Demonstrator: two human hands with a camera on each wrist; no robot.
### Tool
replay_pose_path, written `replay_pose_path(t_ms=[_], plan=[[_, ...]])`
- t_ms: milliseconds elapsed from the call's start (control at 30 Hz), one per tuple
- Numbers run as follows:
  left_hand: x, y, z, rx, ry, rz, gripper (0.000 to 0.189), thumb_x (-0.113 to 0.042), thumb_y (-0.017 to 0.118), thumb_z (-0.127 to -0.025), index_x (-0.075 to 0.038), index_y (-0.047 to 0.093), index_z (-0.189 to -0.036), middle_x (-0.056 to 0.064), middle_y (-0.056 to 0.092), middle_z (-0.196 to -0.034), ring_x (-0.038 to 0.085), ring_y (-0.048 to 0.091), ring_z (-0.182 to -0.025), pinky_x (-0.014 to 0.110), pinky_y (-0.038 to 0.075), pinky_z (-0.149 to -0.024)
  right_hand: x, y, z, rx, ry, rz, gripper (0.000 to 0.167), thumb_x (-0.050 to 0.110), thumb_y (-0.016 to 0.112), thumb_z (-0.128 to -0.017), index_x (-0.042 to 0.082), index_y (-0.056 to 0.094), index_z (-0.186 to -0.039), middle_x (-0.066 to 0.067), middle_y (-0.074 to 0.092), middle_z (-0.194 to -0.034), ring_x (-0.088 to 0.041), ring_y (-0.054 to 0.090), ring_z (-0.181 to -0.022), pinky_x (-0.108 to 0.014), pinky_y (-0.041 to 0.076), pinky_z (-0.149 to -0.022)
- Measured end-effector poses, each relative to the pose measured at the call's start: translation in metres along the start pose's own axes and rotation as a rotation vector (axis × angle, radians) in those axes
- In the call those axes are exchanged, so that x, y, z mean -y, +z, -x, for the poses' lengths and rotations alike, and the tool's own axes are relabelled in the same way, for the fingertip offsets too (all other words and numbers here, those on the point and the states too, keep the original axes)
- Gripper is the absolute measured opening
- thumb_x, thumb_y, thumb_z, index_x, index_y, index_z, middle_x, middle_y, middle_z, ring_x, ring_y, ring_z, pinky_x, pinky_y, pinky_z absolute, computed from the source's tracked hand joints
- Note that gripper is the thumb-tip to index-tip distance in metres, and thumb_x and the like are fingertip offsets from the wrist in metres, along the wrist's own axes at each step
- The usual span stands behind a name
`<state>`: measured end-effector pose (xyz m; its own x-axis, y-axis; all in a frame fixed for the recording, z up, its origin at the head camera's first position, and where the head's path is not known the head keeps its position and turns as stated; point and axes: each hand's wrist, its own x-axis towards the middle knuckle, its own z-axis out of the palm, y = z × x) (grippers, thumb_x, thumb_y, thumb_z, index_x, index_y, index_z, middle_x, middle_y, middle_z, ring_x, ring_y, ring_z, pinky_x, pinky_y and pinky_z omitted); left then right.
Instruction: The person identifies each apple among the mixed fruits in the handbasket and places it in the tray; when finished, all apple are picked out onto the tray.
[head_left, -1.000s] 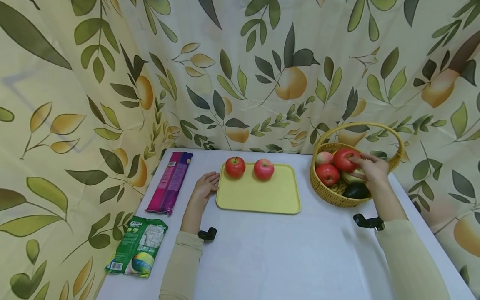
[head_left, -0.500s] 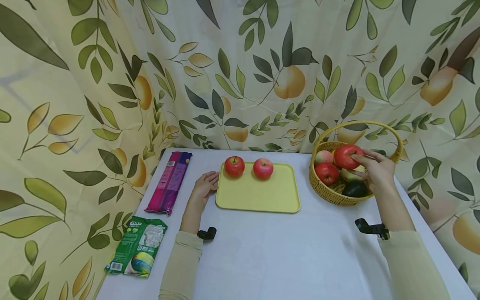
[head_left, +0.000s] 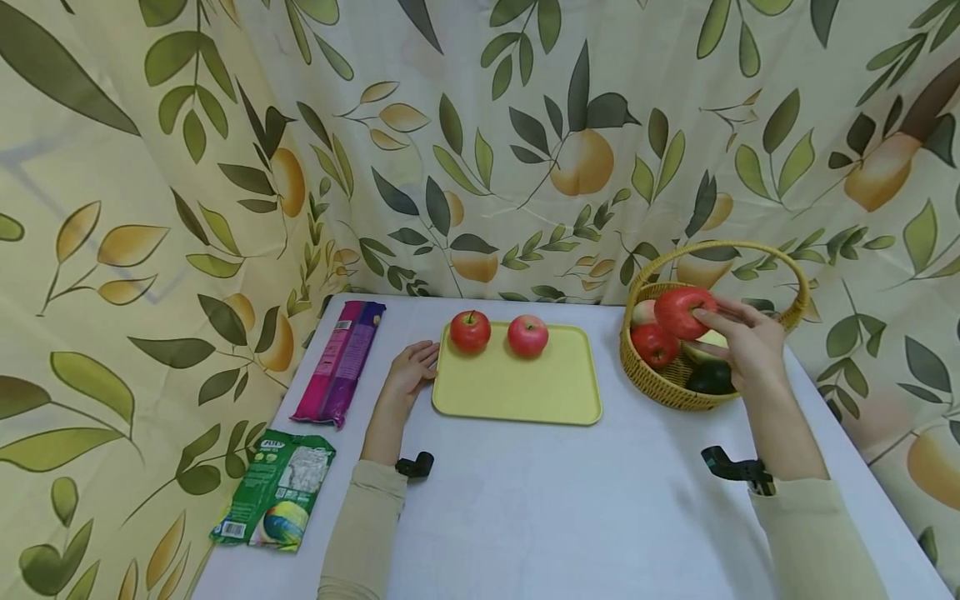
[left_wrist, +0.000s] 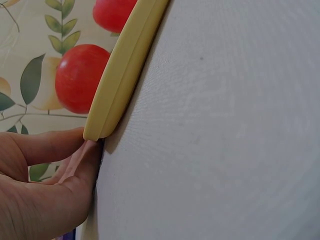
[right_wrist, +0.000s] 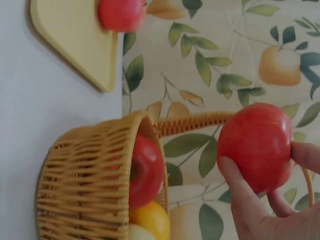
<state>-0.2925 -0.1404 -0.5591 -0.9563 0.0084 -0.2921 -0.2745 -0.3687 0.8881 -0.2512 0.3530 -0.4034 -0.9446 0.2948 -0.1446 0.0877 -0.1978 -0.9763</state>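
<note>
My right hand (head_left: 753, 346) holds a red apple (head_left: 684, 312) between thumb and fingers, raised over the wicker basket (head_left: 660, 398). In the right wrist view this apple (right_wrist: 256, 147) appears apart from the basket, its lower side gripped by the fingertips. My left hand (head_left: 411, 371) is at the left edge of the yellow tray (head_left: 517, 392). The left wrist view has its finger and thumb tips meeting at the tray's rim (left_wrist: 112, 100). Two red apples, one at left (head_left: 470, 332) and one at right (head_left: 528, 337), sit along the tray's far side.
Inside the basket lie another red apple (head_left: 655, 346), a dark avocado-like fruit (head_left: 709, 377) and a yellow fruit (right_wrist: 152, 220). Its tall handle (head_left: 720, 245) arches above. A purple-pink packet (head_left: 341, 362) and a green packet (head_left: 277, 492) lie on the left of the white table.
My right hand has lifted the apple out of the other fruit, turned it, and shifted it slightly left. The left hand and tray have stayed in place.
</note>
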Motion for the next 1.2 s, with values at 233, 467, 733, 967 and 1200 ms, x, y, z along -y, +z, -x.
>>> replay_pose_path(t_ms=[233,467,733,967,1200], plan=[[-0.001,0.0,0.0,-0.003,0.005,0.007,0.08,0.036,0.045,-0.08,0.01,0.036,-0.154,0.028,0.044,-0.157,0.035,0.042,-0.148,0.044,0.04,-0.12,-0.001,0.02,0.006,0.043,-0.023,0.023,0.061,0.016,0.089,-0.083,0.01,0.063,-0.138,-0.001,0.057,-0.12,-0.011,0.061,-0.106,-0.036,0.064,-0.073],[0.0,0.0,-0.001,-0.007,-0.004,0.005,0.079,0.036,0.045,-0.081,0.009,0.037,-0.154,0.027,0.045,-0.157,0.035,0.043,-0.148,0.043,0.041,-0.119,-0.007,0.041,0.011,0.107,-0.012,0.053,0.064,0.017,0.087,-0.086,0.007,0.057,-0.142,-0.002,0.056,-0.121,-0.01,0.066,-0.1,-0.033,0.064,-0.075],[0.0,0.0,-0.001,-0.003,0.001,0.009,0.078,0.036,0.045,-0.08,0.01,0.037,-0.154,0.028,0.045,-0.157,0.035,0.043,-0.148,0.044,0.041,-0.119,-0.016,0.067,0.017,0.152,0.01,0.137,0.066,0.024,0.086,-0.088,0.01,0.056,-0.145,0.002,0.059,-0.123,-0.013,0.067,-0.103,-0.032,0.063,-0.078],[0.001,-0.001,-0.002,0.001,0.01,0.008,0.078,0.036,0.045,-0.08,0.01,0.037,-0.153,0.029,0.045,-0.156,0.036,0.044,-0.147,0.043,0.041,-0.119,-0.022,0.089,0.021,0.203,0.008,0.078,0.062,0.018,0.085,-0.088,0.008,0.058,-0.143,-0.002,0.06,-0.123,-0.015,0.067,-0.103,-0.037,0.063,-0.08],[0.001,0.0,-0.001,-0.005,0.016,0.008,0.078,0.036,0.045,-0.08,0.01,0.039,-0.153,0.028,0.047,-0.155,0.036,0.045,-0.146,0.041,0.042,-0.118,-0.034,0.109,0.025,0.249,-0.012,0.057,0.06,0.015,0.083,-0.091,0.001,0.057,-0.143,-0.003,0.059,-0.123,-0.015,0.066,-0.106,-0.041,0.063,-0.078]])
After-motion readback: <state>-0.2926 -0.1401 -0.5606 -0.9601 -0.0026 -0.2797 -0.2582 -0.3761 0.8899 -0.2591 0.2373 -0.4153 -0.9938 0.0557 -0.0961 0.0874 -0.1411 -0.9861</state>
